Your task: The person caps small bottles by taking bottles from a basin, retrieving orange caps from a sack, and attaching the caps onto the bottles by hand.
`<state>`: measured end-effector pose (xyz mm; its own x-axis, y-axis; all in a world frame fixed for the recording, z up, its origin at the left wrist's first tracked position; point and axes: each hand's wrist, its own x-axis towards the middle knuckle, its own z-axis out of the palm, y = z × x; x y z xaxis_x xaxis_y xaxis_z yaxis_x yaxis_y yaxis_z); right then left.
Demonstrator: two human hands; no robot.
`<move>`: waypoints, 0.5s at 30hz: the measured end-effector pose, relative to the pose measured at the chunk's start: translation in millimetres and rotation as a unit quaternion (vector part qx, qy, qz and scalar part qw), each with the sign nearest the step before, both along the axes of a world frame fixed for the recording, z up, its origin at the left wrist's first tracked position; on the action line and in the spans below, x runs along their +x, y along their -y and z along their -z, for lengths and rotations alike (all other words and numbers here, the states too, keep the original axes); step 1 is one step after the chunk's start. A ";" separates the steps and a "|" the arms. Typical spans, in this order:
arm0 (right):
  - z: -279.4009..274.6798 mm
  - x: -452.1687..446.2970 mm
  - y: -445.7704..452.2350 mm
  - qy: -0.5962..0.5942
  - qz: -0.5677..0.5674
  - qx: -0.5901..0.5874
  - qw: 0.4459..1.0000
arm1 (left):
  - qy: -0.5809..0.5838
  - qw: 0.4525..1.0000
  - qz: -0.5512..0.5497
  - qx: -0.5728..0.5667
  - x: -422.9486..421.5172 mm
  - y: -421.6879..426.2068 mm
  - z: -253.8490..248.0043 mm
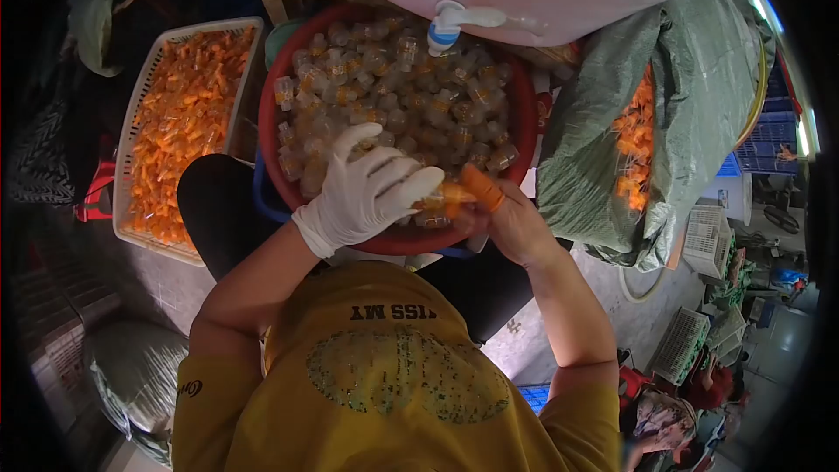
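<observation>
My left hand [371, 182], in a white glove, is closed around a small clear bottle [431, 201] with orange on it. My right hand [517, 217] is bare except for an orange cover [482, 187] on one digit. Its fingers close on the orange end of that same bottle, where the tips are smeared by motion. Both hands are above the front rim of a red tub [269, 135] filled with small clear bottles [398, 79] that carry orange-yellow labels.
A white basket [122, 166] of orange plastic pieces [185, 114] stands left. To the right, a green woven sack [585, 114] gapes over more orange pieces [636, 144]. A large pale container with a blue-and-white tap [446, 28] overhangs the tub. Crates [682, 345] and people are farther right.
</observation>
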<state>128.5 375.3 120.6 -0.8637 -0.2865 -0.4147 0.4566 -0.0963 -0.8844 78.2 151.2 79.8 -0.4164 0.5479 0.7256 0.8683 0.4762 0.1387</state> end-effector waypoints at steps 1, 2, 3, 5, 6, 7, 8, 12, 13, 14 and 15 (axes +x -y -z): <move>-0.6 -4.7 -8.9 -0.024 -0.005 0.066 0.998 | 0.053 0.999 0.010 0.003 -1.1 10.9 3.8; -1.8 -10.1 -18.2 -0.049 -0.013 0.130 0.990 | 0.063 0.997 -0.030 0.033 -5.1 22.5 4.5; -12.2 -15.3 -28.4 -0.086 0.029 0.103 0.991 | 0.072 0.993 -0.073 0.062 -10.6 37.7 2.6; -21.2 -17.6 -72.0 -0.159 0.127 0.186 0.961 | 0.104 0.943 -0.270 0.163 -21.8 81.4 10.5; -26.3 -15.1 -94.0 -0.178 0.167 0.262 0.933 | 0.220 0.880 -0.267 0.326 -27.5 94.9 -1.2; -30.8 -11.2 -119.6 -0.197 0.207 0.335 0.898 | 0.117 0.900 -0.332 0.257 -38.6 119.0 -8.1; -14.7 -7.1 -162.4 -0.231 0.231 0.405 0.854 | 0.087 0.894 -0.364 0.247 -43.0 130.2 -10.1; 16.2 10.0 -244.9 -0.201 0.184 0.729 0.628 | 0.221 0.916 -0.242 0.230 -43.5 108.0 -12.3; 21.5 12.1 -244.1 -0.207 0.197 0.752 0.594 | 0.313 0.911 -0.194 0.184 -41.3 89.6 -5.5; 30.3 14.3 -246.5 -0.211 0.211 0.775 0.558 | 0.326 0.931 -0.157 0.056 -38.8 65.1 -0.6; 50.7 15.3 -273.1 -0.198 0.199 0.750 0.599 | 0.310 0.941 -0.122 -0.060 -35.1 40.7 7.2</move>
